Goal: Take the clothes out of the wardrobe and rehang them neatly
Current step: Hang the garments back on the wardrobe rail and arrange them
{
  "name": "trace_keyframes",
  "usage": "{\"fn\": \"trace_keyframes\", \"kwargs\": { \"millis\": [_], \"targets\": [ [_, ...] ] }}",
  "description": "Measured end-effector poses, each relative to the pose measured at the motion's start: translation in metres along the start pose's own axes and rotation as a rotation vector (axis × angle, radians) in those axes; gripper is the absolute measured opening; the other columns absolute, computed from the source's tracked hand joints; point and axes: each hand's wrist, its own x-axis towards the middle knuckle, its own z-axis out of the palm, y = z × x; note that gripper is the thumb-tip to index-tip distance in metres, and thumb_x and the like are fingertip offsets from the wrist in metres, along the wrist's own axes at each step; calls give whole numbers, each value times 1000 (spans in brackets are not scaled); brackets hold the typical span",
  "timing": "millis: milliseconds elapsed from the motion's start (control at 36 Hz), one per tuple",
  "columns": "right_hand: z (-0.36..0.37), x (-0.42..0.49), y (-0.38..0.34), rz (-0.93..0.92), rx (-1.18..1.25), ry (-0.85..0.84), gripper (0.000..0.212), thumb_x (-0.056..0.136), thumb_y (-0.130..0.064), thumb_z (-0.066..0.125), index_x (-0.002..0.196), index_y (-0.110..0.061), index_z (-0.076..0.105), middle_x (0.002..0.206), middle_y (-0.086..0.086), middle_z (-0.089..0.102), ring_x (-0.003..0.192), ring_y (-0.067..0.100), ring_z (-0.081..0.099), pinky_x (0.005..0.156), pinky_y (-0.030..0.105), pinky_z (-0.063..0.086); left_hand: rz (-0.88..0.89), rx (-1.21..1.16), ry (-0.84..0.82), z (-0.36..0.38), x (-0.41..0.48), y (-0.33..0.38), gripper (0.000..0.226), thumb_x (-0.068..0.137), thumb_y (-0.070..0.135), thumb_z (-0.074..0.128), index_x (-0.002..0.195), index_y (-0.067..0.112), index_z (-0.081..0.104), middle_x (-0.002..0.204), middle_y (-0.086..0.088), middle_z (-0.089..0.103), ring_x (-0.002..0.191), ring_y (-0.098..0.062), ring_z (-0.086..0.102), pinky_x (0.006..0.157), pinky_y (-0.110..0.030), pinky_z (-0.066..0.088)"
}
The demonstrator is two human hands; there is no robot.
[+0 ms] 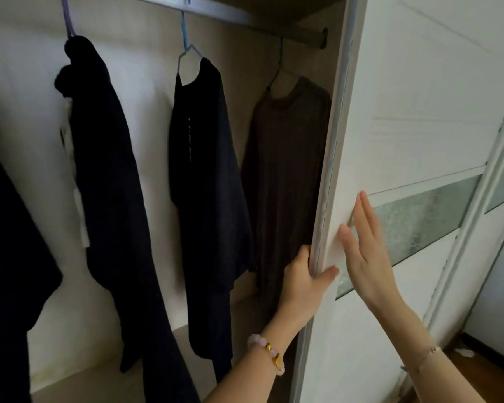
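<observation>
Nearest, two forearms reach up from the bottom edge, the left one wearing a pink bead bracelet [269, 354] and the right a thin chain [425, 354]. The left hand [301, 282] grips the leading edge of the white sliding door [419, 126]: its thumb lies on the door's front face and its fingers [301, 253] curl behind the edge, clenched on it. The right hand [367, 248] is released, palm pressed flat against the door face just right of that edge, fingers straight and pointing up, beside the frosted glass strip [425, 219]. So the step in hand looks like opening the wardrobe, with no garment touched yet. Farther in, the clothes hang from a metal rail [216, 10] across the top: a brown top [285, 170] at the right, its right shoulder tucked behind the door edge; a dark top [204, 158] on a blue hanger [188, 50] in the middle; and a long dark coat [105, 158] on a purple hanger [67, 21] to the left, bunched at its collar. A further dark garment [9, 242] shows at the far left edge. The next move probably calls for sliding the door farther right until the brown top is clear, then freeing one hand to lift a hanger hook up off the rail while the other steadies the cloth.
</observation>
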Motion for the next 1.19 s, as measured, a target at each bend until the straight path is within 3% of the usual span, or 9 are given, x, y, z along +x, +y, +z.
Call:
{"fn": "trace_keyframes", "kwargs": {
  "millis": [56, 139, 306, 528, 750, 861, 1000, 1083, 1194],
  "targets": [
    [4, -5, -9, -11, -4, -6, 59, 93, -49, 23, 146, -34, 4, 153, -22, 2, 142, -7, 1, 114, 13, 4, -4, -10, 5, -9, -8, 0, 44, 85, 27, 67, 126, 18, 52, 118, -2, 65, 107, -13, 64, 89, -25, 56],
    [8, -14, -25, -57, -73, 5, 60, 93, -49, 23, 149, -30, 9, 153, -21, 6, 143, -4, 5, 116, 22, 9, -8, -44, 4, -26, -24, 0, 44, 85, 29, 67, 126, 22, 53, 117, 2, 65, 106, -9, 64, 87, -21, 56],
    [23, -32, -63, -154, -169, 12, 60, 95, -44, 28, 149, -17, 24, 155, -5, 21, 142, 13, 20, 112, 8, 4, -29, -83, 58, -70, -60, 3, 38, 84, 26, 69, 119, 30, 56, 113, 10, 68, 104, -4, 65, 91, -25, 56],
    [57, -58, -118, -321, -42, 46, 53, 96, -34, 35, 144, -10, 33, 147, -1, 32, 144, 20, 19, 114, 46, 25, -37, -141, 228, -135, -118, 9, 33, 83, 10, 70, 109, 29, 63, 103, 10, 73, 97, -3, 69, 83, -20, 55],
    [89, -84, -173, -509, -8, 79, 50, 92, -25, 47, 138, -7, 42, 140, 10, 44, 137, 33, 31, 106, 58, 32, -34, -12, 475, -183, -176, 18, 36, 81, 17, 72, 111, 31, 59, 99, 17, 71, 92, 1, 68, 79, -14, 54],
    [105, -98, -205, -586, 30, 61, 52, 93, -26, 47, 141, -8, 37, 144, 6, 41, 139, 31, 29, 109, 56, 29, -46, 31, 591, -208, -202, 24, 39, 76, 16, 77, 104, 35, 58, 97, 20, 70, 89, 2, 68, 78, -17, 54],
    [123, -114, -244, -650, 63, 45, 51, 95, -30, 43, 142, -10, 34, 146, 2, 38, 140, 27, 28, 114, 51, 23, -97, 99, 689, -241, -233, 36, 43, 76, 20, 77, 99, 42, 49, 89, 40, 63, 85, 17, 62, 64, -6, 51],
    [134, -124, -269, -690, 83, 45, 50, 95, -31, 41, 141, -12, 35, 148, 0, 35, 140, 26, 27, 114, 51, 23, -132, 159, 774, -259, -253, 43, 46, 75, 26, 77, 102, 47, 46, 94, 26, 66, 92, 8, 63, 72, -12, 53],
    [149, -138, -299, -714, 105, 10, 51, 95, -33, 38, 142, -13, 33, 150, -2, 29, 142, 25, 24, 115, 49, 20, -134, 410, 892, -282, -279, 55, 56, 77, 32, 74, 115, 47, 35, 108, 32, 50, 99, 8, 54, 90, -16, 49]
  ]
}}
